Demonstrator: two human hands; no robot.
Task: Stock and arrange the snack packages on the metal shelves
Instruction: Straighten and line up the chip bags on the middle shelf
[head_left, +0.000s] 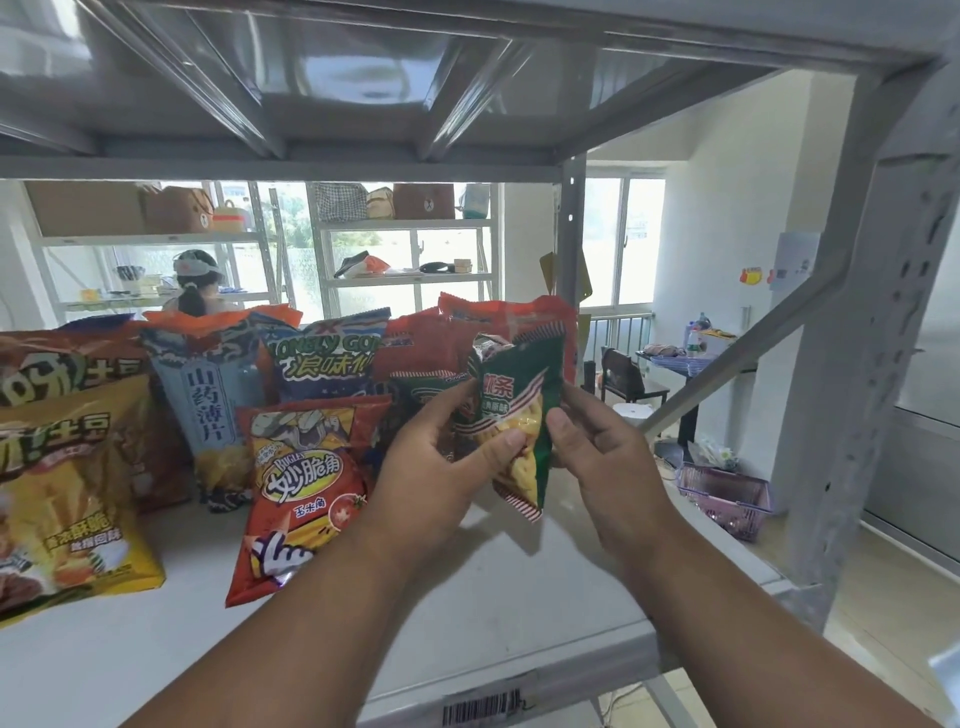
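A green snack packet (524, 410) with yellow fries printed on it is held upright above the grey metal shelf (493, 597). My left hand (441, 467) grips its left side, thumb across the front. My right hand (597, 441) pinches its right edge. Behind it stand red packets (514, 322). Left of my hands stand a red corn-snack bag (301, 493), a pale blue chip bag (208, 405), a dark blue bag (322, 358) and yellow bags (67, 499).
The shelf above (311, 93) hangs low over the bags. A grey upright post (878, 364) and diagonal brace stand at the right. A purple basket (727, 499) sits on the floor beyond. A person (195, 291) sits behind the shelves.
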